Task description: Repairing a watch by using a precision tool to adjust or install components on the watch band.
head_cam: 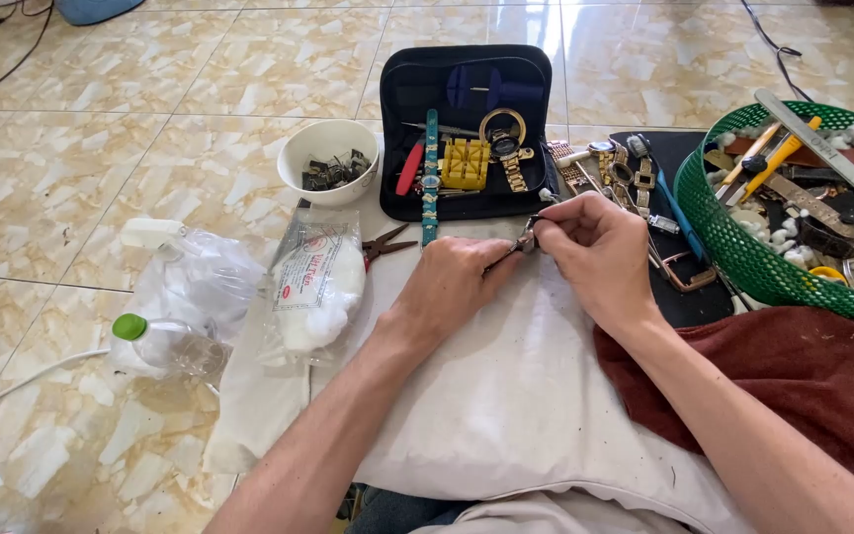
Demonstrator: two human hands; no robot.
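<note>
Head view shows both hands meeting over a white cloth (506, 396). Left hand (452, 282) and right hand (595, 252) pinch a small metal watch part (527, 237) between their fingertips, just in front of the black tool case (417, 79).

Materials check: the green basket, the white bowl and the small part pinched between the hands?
Green basket: looks like moulded plastic, with an open mesh wall and a slight sheen. White bowl: likely glazed ceramic, though it may be plastic; smooth, glossy rim. Small part between left hand and right hand: appears metal, grey and shiny; too small to be sure.
</note>
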